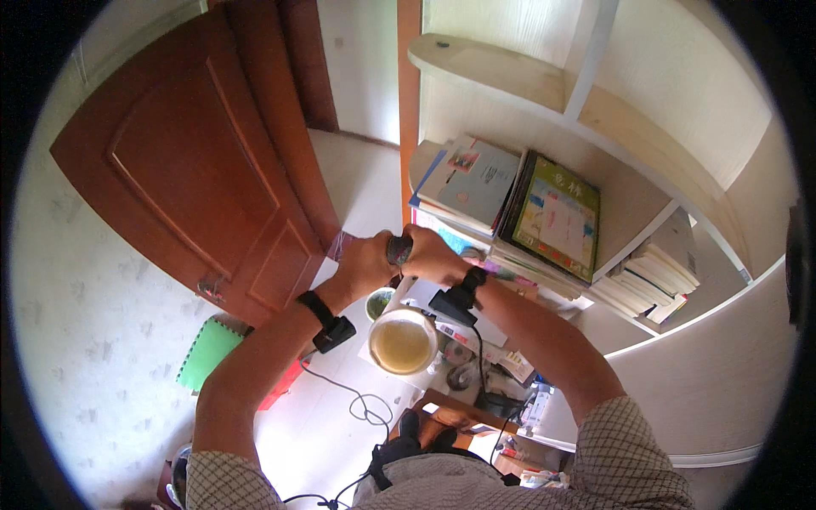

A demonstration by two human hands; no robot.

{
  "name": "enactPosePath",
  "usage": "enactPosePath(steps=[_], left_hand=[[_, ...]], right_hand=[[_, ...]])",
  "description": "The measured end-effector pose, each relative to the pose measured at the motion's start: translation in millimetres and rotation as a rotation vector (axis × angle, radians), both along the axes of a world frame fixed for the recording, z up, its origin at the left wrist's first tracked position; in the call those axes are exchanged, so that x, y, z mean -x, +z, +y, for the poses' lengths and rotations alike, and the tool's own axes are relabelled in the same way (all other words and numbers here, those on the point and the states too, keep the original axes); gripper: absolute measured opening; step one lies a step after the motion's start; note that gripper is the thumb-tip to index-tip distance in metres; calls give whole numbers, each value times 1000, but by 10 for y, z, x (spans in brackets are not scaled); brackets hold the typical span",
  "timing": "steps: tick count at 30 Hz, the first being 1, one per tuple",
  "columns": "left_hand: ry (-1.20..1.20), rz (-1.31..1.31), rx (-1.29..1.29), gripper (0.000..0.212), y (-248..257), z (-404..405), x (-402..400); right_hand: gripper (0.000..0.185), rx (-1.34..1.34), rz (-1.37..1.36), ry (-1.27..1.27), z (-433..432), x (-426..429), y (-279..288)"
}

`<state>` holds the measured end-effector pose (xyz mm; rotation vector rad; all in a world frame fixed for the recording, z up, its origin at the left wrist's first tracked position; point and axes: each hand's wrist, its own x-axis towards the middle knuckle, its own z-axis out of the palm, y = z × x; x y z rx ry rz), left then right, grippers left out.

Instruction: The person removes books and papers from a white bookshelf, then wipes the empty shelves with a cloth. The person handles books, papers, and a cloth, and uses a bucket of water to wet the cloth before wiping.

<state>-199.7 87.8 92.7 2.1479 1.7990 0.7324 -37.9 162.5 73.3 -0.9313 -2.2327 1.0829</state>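
Observation:
Both of my hands are raised and meet in front of me at the middle of the view. Between them is a small dark object with a rounded end (400, 250); most of it is covered by the fingers, so I cannot tell what it is. My left hand (364, 260) grips it from the left, and my right hand (432, 254) closes on it from the right. Below the hands stands a round, pale-rimmed container (403, 344) with a yellowish inside. A smaller pot with green leaves (380, 302) sits just behind it.
White shelves (637, 146) curve around the right, bearing stacked books (475, 185) and a green-covered book (558, 217). A brown wooden door (191, 153) stands at left, above a green panel (213, 354). Cables (370, 408) hang from wrist-worn devices. A wooden stool (459, 414) is near my feet.

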Motion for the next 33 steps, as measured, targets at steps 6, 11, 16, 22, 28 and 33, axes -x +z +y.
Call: enactPosePath(steps=[6,11,16,22,28,33], left_hand=[[25,41,58,26,148,-98,-21],[-17,21,-75,30,-88,-45,16],[-27,-35,-5,28,77,-214,-80],[-81,-170,-117,30,-360,-257,230],[80,-70,-179,34,-137,-345,-201],[-103,-433,223,43,-319,-405,-177]], right_hand=[[36,-31,-14,-15,-11,33,-79],[40,-33,-61,2,-24,2,-186],[57,3,-76,132,-108,-174,-3],[60,464,144,81,-358,-194,135],[56,705,409,-204,-560,-292,-58],[49,620,764,-163,-492,-310,-475]])
